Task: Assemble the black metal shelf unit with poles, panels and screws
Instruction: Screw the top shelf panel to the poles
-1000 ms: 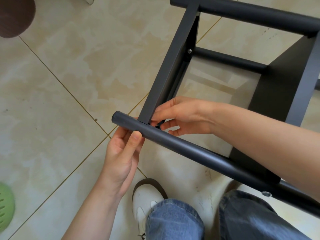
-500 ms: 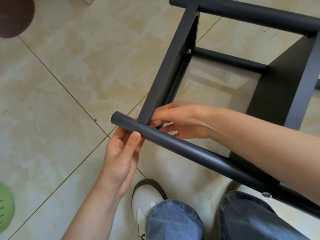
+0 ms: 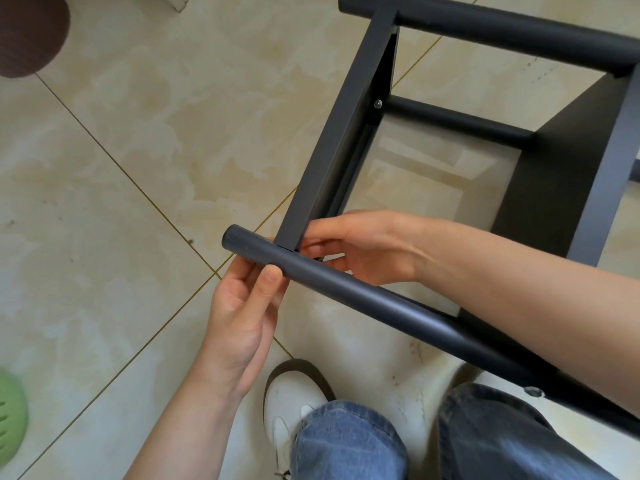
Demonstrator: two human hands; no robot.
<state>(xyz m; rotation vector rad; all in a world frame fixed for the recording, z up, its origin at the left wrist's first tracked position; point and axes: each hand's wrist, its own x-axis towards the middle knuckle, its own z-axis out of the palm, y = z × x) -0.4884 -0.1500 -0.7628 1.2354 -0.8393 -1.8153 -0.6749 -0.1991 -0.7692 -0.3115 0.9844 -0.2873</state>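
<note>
The black metal shelf unit lies on its side on the tiled floor. Its near pole (image 3: 363, 299) runs from the middle toward the lower right. My left hand (image 3: 242, 313) grips that pole near its free end, thumb on top. A black panel (image 3: 339, 140) meets the pole there. My right hand (image 3: 360, 247) reaches behind the pole at this joint, its fingertips pinching something small and dark that I cannot make out. A silver screw (image 3: 378, 104) shows higher up on the panel. A second panel (image 3: 588, 161) stands at the right.
The far pole (image 3: 502, 32) crosses the top, and a lower pole (image 3: 457, 121) runs between the panels. My white shoe (image 3: 294, 400) and jeans-clad knees (image 3: 349, 441) are at the bottom. A green object (image 3: 10, 417) sits at the left edge, a brown round thing (image 3: 27, 32) top left.
My right hand has shifted slightly at the joint, its fingers turning behind the pole. My left hand and the frame have stayed put.
</note>
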